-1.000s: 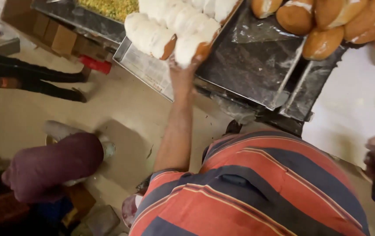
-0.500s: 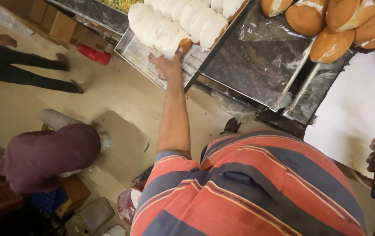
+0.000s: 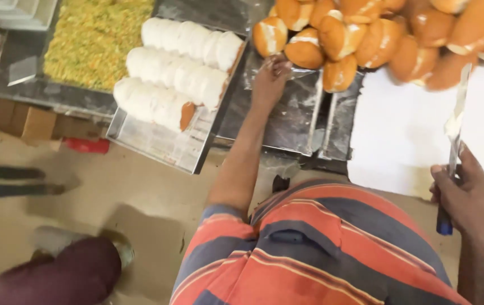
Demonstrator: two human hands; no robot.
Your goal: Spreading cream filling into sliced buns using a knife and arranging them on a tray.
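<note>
While the left hand reaches up to the pile of round golden-brown buns at the top of the frame, its fingers curl loosely just under one bun; I cannot tell if they grip it. A nudge there could roll buns off the shiny metal tray. At the right edge, the right hand is clenched around a long blue-handled knife, smeared white. Its blade could nick a bun. The pile is cut off at the top.

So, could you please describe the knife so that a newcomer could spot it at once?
Start at the white sheet on the right, beside the pile of golden buns. Over its right part, the right hand holds the knife upright: a narrow blade smeared white, on a blue handle, unlike anything nearby.
</note>
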